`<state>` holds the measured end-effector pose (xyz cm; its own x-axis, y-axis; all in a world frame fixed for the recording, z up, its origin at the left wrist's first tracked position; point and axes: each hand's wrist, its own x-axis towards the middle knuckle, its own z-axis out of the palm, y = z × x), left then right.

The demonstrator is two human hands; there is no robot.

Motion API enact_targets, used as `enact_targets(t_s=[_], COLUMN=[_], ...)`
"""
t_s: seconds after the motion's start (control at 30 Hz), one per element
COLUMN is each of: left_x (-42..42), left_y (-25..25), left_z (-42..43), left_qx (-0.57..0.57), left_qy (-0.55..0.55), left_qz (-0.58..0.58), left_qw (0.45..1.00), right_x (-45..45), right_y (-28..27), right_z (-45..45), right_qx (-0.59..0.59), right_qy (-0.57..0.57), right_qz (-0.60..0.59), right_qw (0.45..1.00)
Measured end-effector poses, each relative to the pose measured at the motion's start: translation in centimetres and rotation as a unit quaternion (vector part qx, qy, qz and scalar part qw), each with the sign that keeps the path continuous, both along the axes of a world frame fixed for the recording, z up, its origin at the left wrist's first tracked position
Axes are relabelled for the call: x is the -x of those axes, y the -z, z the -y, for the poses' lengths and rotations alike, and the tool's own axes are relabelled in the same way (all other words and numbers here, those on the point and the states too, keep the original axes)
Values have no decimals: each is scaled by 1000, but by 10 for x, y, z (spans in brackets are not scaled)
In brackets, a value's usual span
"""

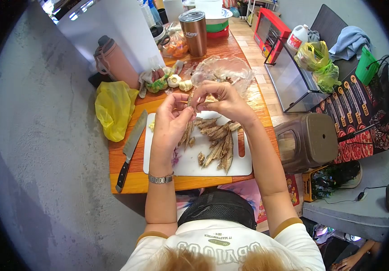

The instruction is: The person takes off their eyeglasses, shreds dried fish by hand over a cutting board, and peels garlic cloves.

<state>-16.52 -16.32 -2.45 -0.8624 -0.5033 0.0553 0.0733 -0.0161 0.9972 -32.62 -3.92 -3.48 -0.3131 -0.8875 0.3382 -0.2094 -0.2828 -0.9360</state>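
- At the bottom of the frame, a white printed T-shirt (221, 241), with a black mesh item (217, 210) just above it.
- At the lower right corner, another person's hand (350, 262), well apart from the table.
- Along the lower middle, the front edge of a wooden table (133, 180), with a white cutting board (187, 170) lying flat on it.
- On the right half of the board, a loose heap of dried fish (223, 142), some more beneath the hands; purple onion bits (175, 156) near its left part.
- Left of the board, a kitchen knife (133, 140) flat on the wood, handle toward the bottom of the frame.
- At the center, above the board, left hand (172, 118) and right hand (219, 100) nearly meeting, fingertips of both pinched on a small dried fish piece (190, 99), partly hidden by fingers; metal-banded watch (160, 179) on the left wrist.
- Beyond the hands, an open clear plastic bag (244, 72), with garlic bulbs (174, 81) to its left.
- At left center, a crumpled yellow plastic bag (114, 108); behind it, an upright pink bottle (117, 63).
- At upper center, a copper tumbler (193, 36), upright.
- At right center, a brown lidded container (314, 140) beside the table.
- At upper right, a glass tank (289, 86), a red-framed appliance (269, 31) and a blue cloth (350, 43).
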Motion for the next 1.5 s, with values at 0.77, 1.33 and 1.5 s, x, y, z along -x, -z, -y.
enact_targets(t_s=[0.77, 1.33, 1.5], left_x=[2, 2, 4], left_y=[0, 2, 1], left_z=[1, 2, 0], left_qx=[4, -15, -12], left_qy=[1, -21, -23], left_qz=[-1, -2, -7], left_qw=[1000, 1000, 1000], right_x=[7, -2, -5], right_y=[-2, 2, 1], right_z=[-2, 3, 6], right_qx=[-16, -16, 2], right_qy=[-13, 67, 103], right_qz=[-36, -50, -116], right_qw=[999, 996, 988])
